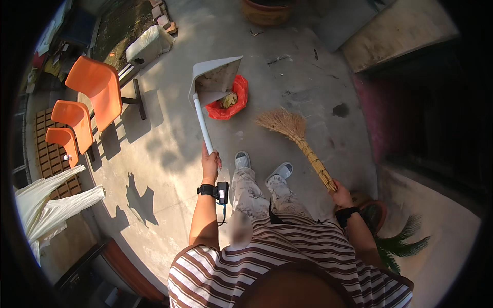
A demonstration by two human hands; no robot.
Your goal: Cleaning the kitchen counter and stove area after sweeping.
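My left hand [210, 164] grips the pale handle of a long-handled dustpan [215, 77]. The dustpan's scoop is tilted over a red plastic bag [240, 101] that lines a bin. Yellowish debris [230, 100] shows inside the bag, just under the scoop's edge. The scoop hides part of the bag. With my right hand [342, 194] I hold the bound stalk of a straw broom [304, 144]. Its bristles fan out near the concrete floor, to the right of the bag; I cannot tell whether they touch it.
Orange moulded seats [96, 92] on a metal frame stand at the left, near a brown lattice panel [54, 154]. A large pot [268, 11] is at the far end. On the right are a doorway [416, 111] and a potted palm-like plant [400, 238].
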